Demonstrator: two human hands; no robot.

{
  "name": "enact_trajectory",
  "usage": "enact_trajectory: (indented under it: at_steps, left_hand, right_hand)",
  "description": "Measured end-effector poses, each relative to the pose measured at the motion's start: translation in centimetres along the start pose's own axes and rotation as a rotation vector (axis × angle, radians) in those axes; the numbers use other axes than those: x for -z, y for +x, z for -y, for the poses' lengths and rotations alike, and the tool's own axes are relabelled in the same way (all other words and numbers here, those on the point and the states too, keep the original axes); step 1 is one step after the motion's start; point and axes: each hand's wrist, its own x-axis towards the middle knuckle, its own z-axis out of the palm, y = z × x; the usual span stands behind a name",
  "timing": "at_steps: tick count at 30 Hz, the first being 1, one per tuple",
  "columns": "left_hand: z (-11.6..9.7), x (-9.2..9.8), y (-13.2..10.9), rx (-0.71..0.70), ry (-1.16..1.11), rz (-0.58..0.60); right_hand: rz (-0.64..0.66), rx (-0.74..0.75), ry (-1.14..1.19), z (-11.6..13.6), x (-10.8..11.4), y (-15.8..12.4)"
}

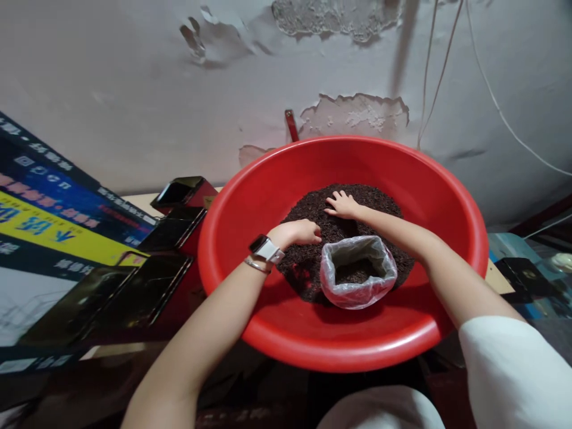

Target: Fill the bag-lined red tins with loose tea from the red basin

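A big red plastic basin [277, 190] holds a heap of dark loose tea leaves [378, 199]. An open clear plastic bag [357, 271] stands in the heap near me, partly filled with the same leaves. My left hand [298, 231], with a watch and a bangle on the wrist, rests on the leaves just left of the bag, fingers curled together. My right hand [342, 204] lies flat on the heap behind the bag, fingers spread.
Dark glossy boxes with red sides [176, 226] are stacked left of the basin. A blue and yellow printed board [49, 208] leans at far left. A peeling wall [348, 113] with hanging white cables [496, 101] is behind. Clutter sits at right [527, 274].
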Motion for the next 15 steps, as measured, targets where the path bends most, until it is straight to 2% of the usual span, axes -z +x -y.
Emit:
enact_trajectory:
  at_steps: [3, 6, 10, 12, 15]
  left_hand:
    - [0.3, 0.1, 0.0, 0.020, 0.014, -0.027]
    - [0.6, 0.0, 0.0, 0.008, 0.009, -0.044]
    - [0.5, -0.1, 0.2, -0.008, -0.006, -0.044]
    - [0.5, -0.1, 0.2, -0.016, -0.017, -0.056]
    - [0.5, 0.2, 0.0, -0.040, -0.059, -0.107]
  right_hand:
    - [-0.010, -0.086, -0.031, -0.5, -0.2, -0.4]
    - [0.059, -0.185, -0.032, -1.8, 0.3, -1.3]
    - [0.094, -0.202, -0.030, -3.3, 3.2, -3.6]
    - [0.022, -0.140, 0.018, -3.0, 5.6, -5.4]
    - [-0.126, 0.092, 0.161, -1.0, 9.3, -9.1]
